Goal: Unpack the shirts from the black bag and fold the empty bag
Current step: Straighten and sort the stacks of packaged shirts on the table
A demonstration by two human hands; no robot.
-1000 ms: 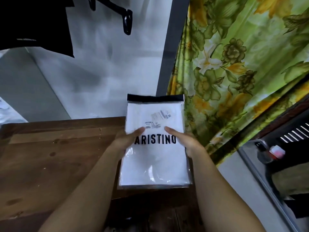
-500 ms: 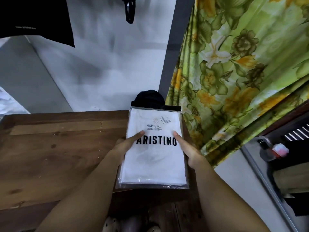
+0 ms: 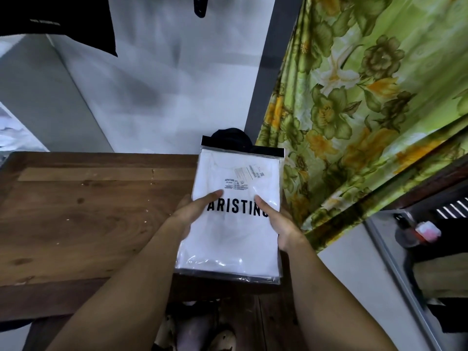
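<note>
We hold the shirt pack (image 3: pixel 235 236) by its sides over the desk's (image 3: pixel 88 211) right edge, the fingers of our left hand (image 3: pixel 187 216) and right hand (image 3: pixel 278 224) clasping it. It hides most of the bag (image 3: pixel 231 136) at the far right corner. A curtain (image 3: pixel 367 97) hangs close on the right.

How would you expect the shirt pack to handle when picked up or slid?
Probably slippery: the shirt pack has glossy clear film with glare. Likely light and only slightly floppy: it looks flat though gripped only at its sides by the left hand and right hand. Flat, so unlikely to roll.
</note>
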